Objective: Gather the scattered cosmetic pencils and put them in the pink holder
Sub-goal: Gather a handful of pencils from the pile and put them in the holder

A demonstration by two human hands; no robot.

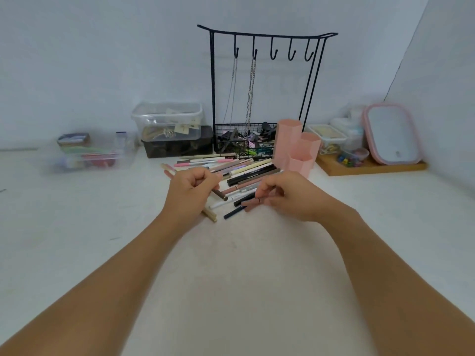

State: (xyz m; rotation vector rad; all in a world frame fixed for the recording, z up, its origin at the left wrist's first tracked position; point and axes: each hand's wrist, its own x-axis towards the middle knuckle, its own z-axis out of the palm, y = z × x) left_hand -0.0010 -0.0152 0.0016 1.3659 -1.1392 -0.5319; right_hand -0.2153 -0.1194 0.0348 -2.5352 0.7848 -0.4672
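Observation:
Several cosmetic pencils lie scattered in a loose pile on the white table, just left of the pink holder, which stands upright with three hexagonal tubes. My left hand is closed around a few pencils, among them a brown one and a pinkish one sticking out to the left. My right hand pinches a mauve pencil at the near edge of the pile. A dark blue pencil and beige pencils lie on the table below my hands.
A black wire jewellery stand with hanging chains stands behind the pile. Clear and dark boxes sit at back left, a blurred clear organiser further left. A wooden tray with a pink-rimmed mirror and small containers is at right.

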